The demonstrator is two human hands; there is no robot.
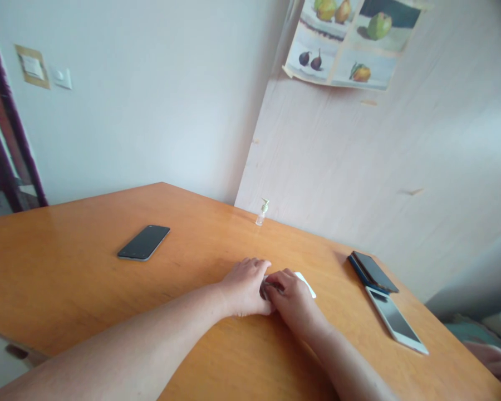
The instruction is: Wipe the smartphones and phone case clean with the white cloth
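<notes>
My left hand (pixel 247 287) rests on the table with fingers and thumb curved around the left end of a flat white object (pixel 305 283). Only a corner of that object shows, past my right hand, so its kind is hidden. My right hand (pixel 294 301) is closed, touching the left one, its fingers pressed on a small grey-brown thing (pixel 269 288) that looks soft, like a bit of cloth. Most of this thing is covered by my fingers.
A dark phone (pixel 144 243) lies on the wooden table (pixel 83 239) at left. Against the wall stands a clear pump bottle (pixel 262 213). On the right, a dark phone (pixel 376 271) lies on a blue item, beside a white phone (pixel 396 320). Another person's hand (pixel 495 359) shows at the right edge.
</notes>
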